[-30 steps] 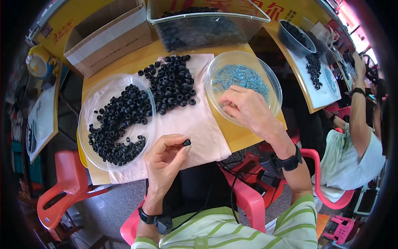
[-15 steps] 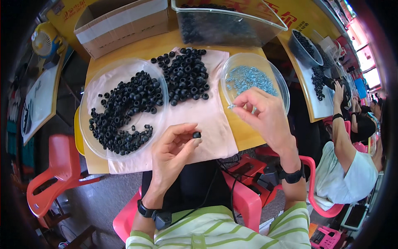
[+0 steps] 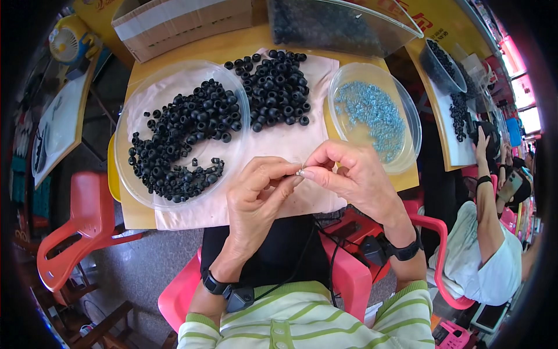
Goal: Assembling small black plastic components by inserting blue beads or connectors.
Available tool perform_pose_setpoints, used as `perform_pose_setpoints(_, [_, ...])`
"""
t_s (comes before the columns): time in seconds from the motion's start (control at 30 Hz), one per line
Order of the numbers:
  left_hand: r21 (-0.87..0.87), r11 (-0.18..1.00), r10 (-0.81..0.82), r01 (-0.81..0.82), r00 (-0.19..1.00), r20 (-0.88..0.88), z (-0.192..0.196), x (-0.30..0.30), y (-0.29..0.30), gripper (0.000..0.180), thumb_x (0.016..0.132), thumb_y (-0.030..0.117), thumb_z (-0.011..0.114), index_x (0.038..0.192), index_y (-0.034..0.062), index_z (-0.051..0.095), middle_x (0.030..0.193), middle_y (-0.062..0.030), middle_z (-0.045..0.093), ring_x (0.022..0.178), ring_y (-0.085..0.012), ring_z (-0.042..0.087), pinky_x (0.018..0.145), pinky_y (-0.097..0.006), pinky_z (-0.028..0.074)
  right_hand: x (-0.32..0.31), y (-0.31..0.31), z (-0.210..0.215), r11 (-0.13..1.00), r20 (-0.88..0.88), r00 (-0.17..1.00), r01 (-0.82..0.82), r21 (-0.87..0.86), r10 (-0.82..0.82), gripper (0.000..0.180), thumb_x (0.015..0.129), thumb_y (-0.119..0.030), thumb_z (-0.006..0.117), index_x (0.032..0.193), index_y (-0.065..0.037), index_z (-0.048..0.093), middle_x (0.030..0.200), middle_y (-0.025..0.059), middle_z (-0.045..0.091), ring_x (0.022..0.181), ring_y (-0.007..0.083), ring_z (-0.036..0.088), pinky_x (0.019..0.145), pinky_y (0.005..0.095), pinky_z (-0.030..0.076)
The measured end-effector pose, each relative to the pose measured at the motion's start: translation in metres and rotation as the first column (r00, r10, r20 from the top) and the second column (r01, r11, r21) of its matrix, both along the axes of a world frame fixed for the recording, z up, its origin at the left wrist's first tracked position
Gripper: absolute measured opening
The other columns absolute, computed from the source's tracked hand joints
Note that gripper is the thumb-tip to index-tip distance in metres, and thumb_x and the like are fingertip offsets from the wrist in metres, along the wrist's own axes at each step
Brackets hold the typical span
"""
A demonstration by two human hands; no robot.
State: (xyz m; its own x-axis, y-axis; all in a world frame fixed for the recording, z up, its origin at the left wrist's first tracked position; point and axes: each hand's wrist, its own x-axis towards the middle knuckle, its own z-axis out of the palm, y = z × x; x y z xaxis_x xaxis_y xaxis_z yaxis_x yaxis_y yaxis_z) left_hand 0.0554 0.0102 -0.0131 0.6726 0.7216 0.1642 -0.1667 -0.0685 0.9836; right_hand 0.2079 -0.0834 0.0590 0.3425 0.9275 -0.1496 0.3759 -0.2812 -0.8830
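Observation:
Over the cloth's front edge, my left hand [image 3: 258, 189] and my right hand [image 3: 356, 177] meet fingertip to fingertip. Both are closed in a pinch. A tiny silvery piece [image 3: 299, 172] shows at the right fingertips, touching the left ones. My left fingers hide the black bead seen in them just before. To the left, a round clear tray [image 3: 123, 166] holds a heap of black beads [image 3: 197, 125] of mixed sizes. More large black beads [image 3: 279, 93] are piled on the pale pink cloth [image 3: 317, 136]. On the right, small bluish-silver pieces [image 3: 378, 119] lie in a clear oval tub [image 3: 414, 136].
At the table's back stand a cardboard box [image 3: 186, 26] and a large clear bin [image 3: 349, 43] of dark beads. A yellow fan [image 3: 67, 41] and a red chair [image 3: 87, 227] are at left. At right, another person [image 3: 485, 250] sits beside a second table [image 3: 444, 119].
My right hand has come left and down from the tub with the silvery piece to meet my left hand. The left fingers have closed together, hiding the bead. The view has shifted slightly.

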Motion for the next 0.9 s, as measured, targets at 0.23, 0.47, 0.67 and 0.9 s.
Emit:
perform_pose_setpoints(0.23, [0.017,1.000,-0.009,0.011,0.993,-0.115,0.004,0.000,0.002,0.008,0.088,0.001,0.068,0.095,-0.0014,0.068,0.091,-0.0038,0.060,0.071,-0.0065,0.059,0.058,-0.019,0.046,-0.003,-0.006,-0.016,0.994,-0.152,0.986,0.081,0.071,-0.069,0.012,0.089,-0.012,0.066,0.092,0.000,0.064,0.081,0.0044,0.063,0.068,0.0099,0.057,0.059,0.0254,0.045])
perform_pose_setpoints(0.47, [0.220,0.974,0.086,-0.051,0.984,-0.154,0.005,0.002,0.000,0.013,0.084,-0.001,0.070,0.096,0.0004,0.069,0.093,-0.0046,0.061,0.070,-0.0070,0.057,0.058,-0.020,0.046,-0.007,-0.011,-0.033,0.967,0.403,0.907,0.021,0.253,-0.125,0.014,0.078,-0.003,0.071,0.087,-0.003,0.059,0.078,0.0090,0.060,0.068,0.0219,0.062,0.059,0.0323,0.049])
perform_pose_setpoints(0.67, [0.244,0.970,0.038,0.008,0.982,-0.184,0.006,0.001,0.000,0.020,0.081,-0.004,0.071,0.099,0.0035,0.071,0.095,-0.0046,0.061,0.071,-0.0080,0.058,0.059,-0.020,0.046,-0.010,-0.010,-0.033,0.964,0.254,0.962,0.032,0.264,-0.101,0.013,0.079,-0.002,0.070,0.086,-0.003,0.059,0.077,0.0104,0.059,0.067,0.0228,0.061,0.060,0.0319,0.048])
perform_pose_setpoints(0.9, [0.261,0.965,0.060,-0.021,0.988,-0.141,0.004,0.002,-0.002,0.019,0.081,-0.008,0.069,0.098,0.0010,0.070,0.098,-0.0061,0.060,0.077,-0.0092,0.059,0.064,-0.021,0.048,-0.004,-0.015,-0.028,0.975,-0.006,0.998,0.062,0.215,-0.062,0.011,0.089,-0.012,0.067,0.092,-0.001,0.065,0.081,0.0038,0.062,0.071,0.0082,0.057,0.060,0.0233,0.045])
